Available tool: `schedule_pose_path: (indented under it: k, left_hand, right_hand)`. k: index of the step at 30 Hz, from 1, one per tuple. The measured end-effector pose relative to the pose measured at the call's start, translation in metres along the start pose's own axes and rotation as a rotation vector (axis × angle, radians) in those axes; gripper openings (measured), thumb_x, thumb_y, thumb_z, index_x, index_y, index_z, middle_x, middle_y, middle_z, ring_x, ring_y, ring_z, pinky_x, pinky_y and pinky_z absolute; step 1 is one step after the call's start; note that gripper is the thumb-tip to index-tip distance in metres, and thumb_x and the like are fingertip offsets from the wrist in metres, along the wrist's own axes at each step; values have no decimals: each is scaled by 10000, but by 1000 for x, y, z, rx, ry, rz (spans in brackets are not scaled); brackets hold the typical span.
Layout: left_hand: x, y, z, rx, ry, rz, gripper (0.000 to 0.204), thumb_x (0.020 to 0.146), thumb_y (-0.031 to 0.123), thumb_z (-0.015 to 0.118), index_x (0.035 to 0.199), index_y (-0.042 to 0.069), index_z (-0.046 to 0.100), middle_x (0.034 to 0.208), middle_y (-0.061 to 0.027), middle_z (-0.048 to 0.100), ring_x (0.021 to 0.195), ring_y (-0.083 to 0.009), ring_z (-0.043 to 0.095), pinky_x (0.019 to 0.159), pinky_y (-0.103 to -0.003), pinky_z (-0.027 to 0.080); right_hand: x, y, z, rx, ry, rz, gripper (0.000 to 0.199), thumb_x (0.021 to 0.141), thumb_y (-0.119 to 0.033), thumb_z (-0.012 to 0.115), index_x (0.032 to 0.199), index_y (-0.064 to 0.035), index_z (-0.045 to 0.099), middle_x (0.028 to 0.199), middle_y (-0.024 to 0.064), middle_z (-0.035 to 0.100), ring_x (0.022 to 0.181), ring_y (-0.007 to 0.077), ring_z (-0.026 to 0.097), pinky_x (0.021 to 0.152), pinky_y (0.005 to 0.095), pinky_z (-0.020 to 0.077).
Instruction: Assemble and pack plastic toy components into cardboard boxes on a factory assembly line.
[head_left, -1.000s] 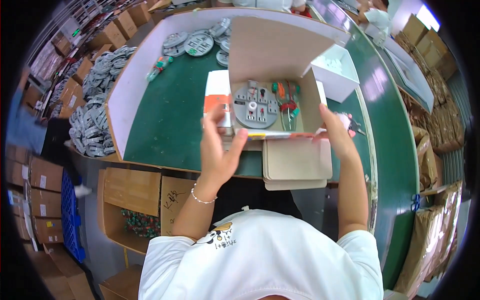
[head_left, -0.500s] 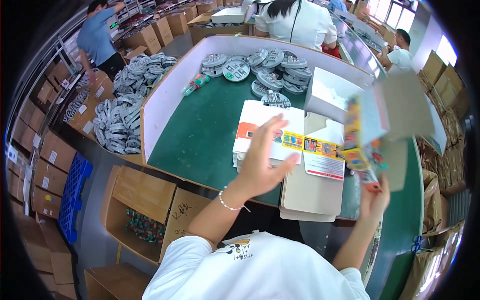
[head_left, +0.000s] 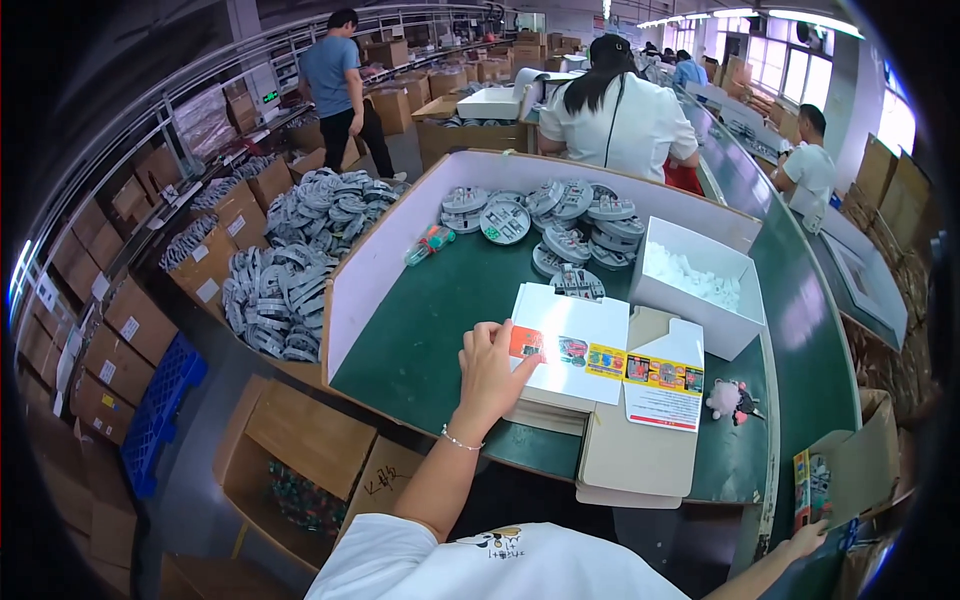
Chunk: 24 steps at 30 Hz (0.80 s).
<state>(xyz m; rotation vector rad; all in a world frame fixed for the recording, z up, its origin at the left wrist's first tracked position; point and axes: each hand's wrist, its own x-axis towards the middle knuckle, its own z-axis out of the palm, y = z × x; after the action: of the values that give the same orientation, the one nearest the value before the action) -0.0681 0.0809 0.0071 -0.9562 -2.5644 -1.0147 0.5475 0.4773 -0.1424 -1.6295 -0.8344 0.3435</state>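
My left hand (head_left: 486, 382) is at the left edge of a flat printed box blank (head_left: 570, 325), its thumb over the orange end and its fingers curled at the edge. That blank tops a stack of folded-flat cardboard whose plain grey flap (head_left: 637, 460) hangs over the table's front. Far to the right, my right arm stretches out over a green conveyor belt. There my right hand (head_left: 805, 540) holds the near corner of an opened box (head_left: 862, 475) with yellow and red printing; small grey and colored parts show inside it.
Grey round packs (head_left: 572, 200) are piled at the table's back, beside a white box (head_left: 700, 320) of small white pieces. A teal-and-orange toy (head_left: 430, 244) lies left. A plush trinket (head_left: 735, 400) sits right. An open carton (head_left: 300, 460) stands below left; co-workers are beyond.
My right hand has carried the opened box from above the table out to the belt at the lower right. My left hand has come down onto the printed blank's edge. The view has tilted up.
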Motion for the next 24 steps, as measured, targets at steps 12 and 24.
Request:
schedule_pose_path:
  k: [12, 24]
  left_hand:
    - [37, -1, -21, -880, -226, -141, 501, 810, 27, 745, 1241, 15, 490, 1018, -104, 667, 878, -139, 643, 756, -259, 519]
    - [31, -1, -36, -687, -158, 216, 411, 924, -25, 580, 1309, 31, 445, 1106, -169, 681, 924, -108, 657, 763, -246, 518]
  right_hand:
    - [-247, -252, 31, 432, -457, -805, 214, 908, -10, 584, 1116, 17, 621, 1234, 157, 595, 1141, 279, 569, 986, 357, 442]
    - [-400, -315, 113, 210, -1471, -1140, 424, 873, -179, 695, 1250, -3, 610, 1179, 189, 547, 993, 244, 578, 821, 329, 502]
